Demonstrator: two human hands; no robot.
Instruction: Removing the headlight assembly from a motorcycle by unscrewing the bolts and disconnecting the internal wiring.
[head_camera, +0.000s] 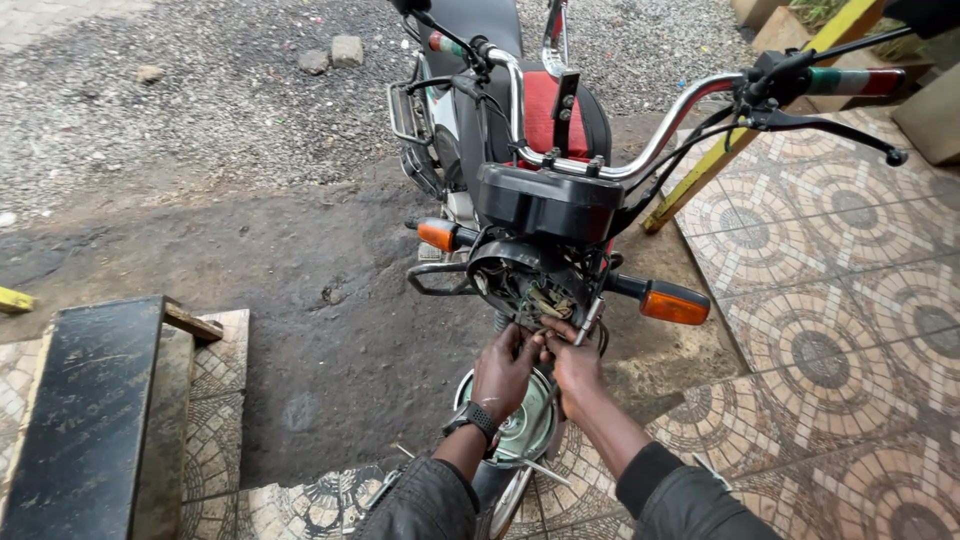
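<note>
Your two dark jacket sleeves (430, 505) fill the bottom of the frame. Above them your left hand (505, 368), a black watch (473, 417) at its wrist, and your right hand (575, 362) meet fingertip to fingertip under the open, lensless black headlight shell (520, 278) of a red and black motorcycle (545, 120). Both hands are narrowed to a pinch on the tangle of loose wires (548, 305) hanging from that shell, judged so because the bundle sits low and needs both to steady it. Behind your wrists lies the round chrome headlight unit (522, 425), apparently hung down to free the cavity. Two orange turn signals (675, 302) flank the shell, one on each side. One chrome handlebar (640, 150) crosses above, with two grips. Patterned brown tiles (850, 300) lie right, dark dirt ground (300, 270) left, and two grey stones (335, 52) beyond.
</note>
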